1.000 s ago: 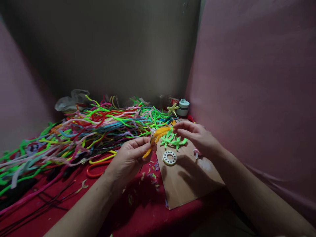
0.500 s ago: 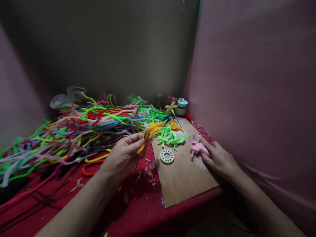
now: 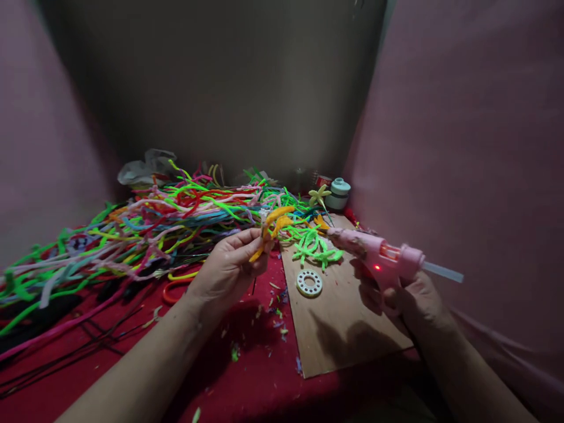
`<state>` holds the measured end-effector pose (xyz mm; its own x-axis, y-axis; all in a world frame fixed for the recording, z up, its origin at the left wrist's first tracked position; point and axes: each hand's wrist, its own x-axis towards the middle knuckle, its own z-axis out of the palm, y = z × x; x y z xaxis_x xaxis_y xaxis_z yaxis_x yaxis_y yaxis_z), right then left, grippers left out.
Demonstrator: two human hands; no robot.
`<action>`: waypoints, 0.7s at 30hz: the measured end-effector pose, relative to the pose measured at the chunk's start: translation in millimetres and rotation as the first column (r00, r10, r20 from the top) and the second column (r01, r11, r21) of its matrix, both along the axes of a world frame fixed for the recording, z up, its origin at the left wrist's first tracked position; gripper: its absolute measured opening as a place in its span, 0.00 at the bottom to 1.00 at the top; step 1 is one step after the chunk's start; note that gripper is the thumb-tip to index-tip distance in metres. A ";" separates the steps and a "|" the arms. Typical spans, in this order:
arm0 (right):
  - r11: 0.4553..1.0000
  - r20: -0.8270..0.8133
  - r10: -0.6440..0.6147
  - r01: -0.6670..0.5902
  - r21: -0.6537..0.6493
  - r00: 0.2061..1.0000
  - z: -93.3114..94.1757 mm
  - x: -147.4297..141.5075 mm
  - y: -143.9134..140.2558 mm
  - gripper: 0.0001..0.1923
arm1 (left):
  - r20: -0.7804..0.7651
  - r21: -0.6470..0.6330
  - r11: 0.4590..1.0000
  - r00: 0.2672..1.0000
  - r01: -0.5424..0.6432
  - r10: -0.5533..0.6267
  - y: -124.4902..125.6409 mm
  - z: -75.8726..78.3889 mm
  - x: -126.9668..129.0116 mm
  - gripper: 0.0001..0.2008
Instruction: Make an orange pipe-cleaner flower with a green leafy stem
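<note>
on the far left, a pink wall [image 3: 44, 153] rises beside a red cloth [image 3: 247, 376] that covers the work surface. a clear plastic bag [image 3: 145, 169] lies behind a wide heap of fuzzy stems [image 3: 194, 202] in green, pink, red, yellow and blue. thin dark wires [image 3: 94, 332] cross the cloth in front of it, and near the left forearm lies a red loop [image 3: 170, 292].

the left hand [image 3: 231, 258] is raised over the cloth, thumb and fingers pinched narrow on an orange fuzzy piece [image 3: 279, 220], whose curved petals reach up and to the right. small scraps [image 3: 282, 332] dot the cloth just right of this hand.

next comes a wooden board [image 3: 315, 349], bearing a white disc [image 3: 300, 283] with a ring of holes and, behind it, bright green curled pieces [image 3: 330, 257]. farther back are a pale yellow flower [image 3: 319, 195] and a lidded jar [image 3: 338, 189].

the right hand [image 3: 423, 296] holds a pink glue gun [image 3: 368, 245] above the board, fingers curled around the handle; its nozzle points left, apart from the orange piece. a red light glows on its side, and a translucent stick [image 3: 444, 272] sticks out behind.
</note>
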<state>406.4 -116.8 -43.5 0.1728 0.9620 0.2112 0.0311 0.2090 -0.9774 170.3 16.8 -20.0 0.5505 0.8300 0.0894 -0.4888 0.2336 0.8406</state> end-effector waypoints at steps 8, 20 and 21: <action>0.943 -0.145 0.328 -0.313 0.113 0.934 38.9 -52.1 68.1 0.19 | 0.136 0.072 0.986 0.980 -0.153 0.142 19.3 11.4 -22.0 0.05; 0.965 0.045 0.229 -0.233 0.122 0.972 28.0 -79.6 97.6 0.20 | 0.125 0.090 0.977 0.975 -0.195 0.183 29.8 8.6 -29.8 0.06; 0.966 0.047 0.225 -0.229 0.117 0.973 27.3 -79.7 96.9 0.20 | 0.121 0.089 0.977 0.976 -0.194 0.182 29.9 8.2 -29.6 0.06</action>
<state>326.6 -19.9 -16.3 -0.0561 0.9422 0.3303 0.0012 0.3309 -0.9437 140.7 46.7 -11.8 0.3673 0.9015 0.2289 -0.6075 0.0462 0.7929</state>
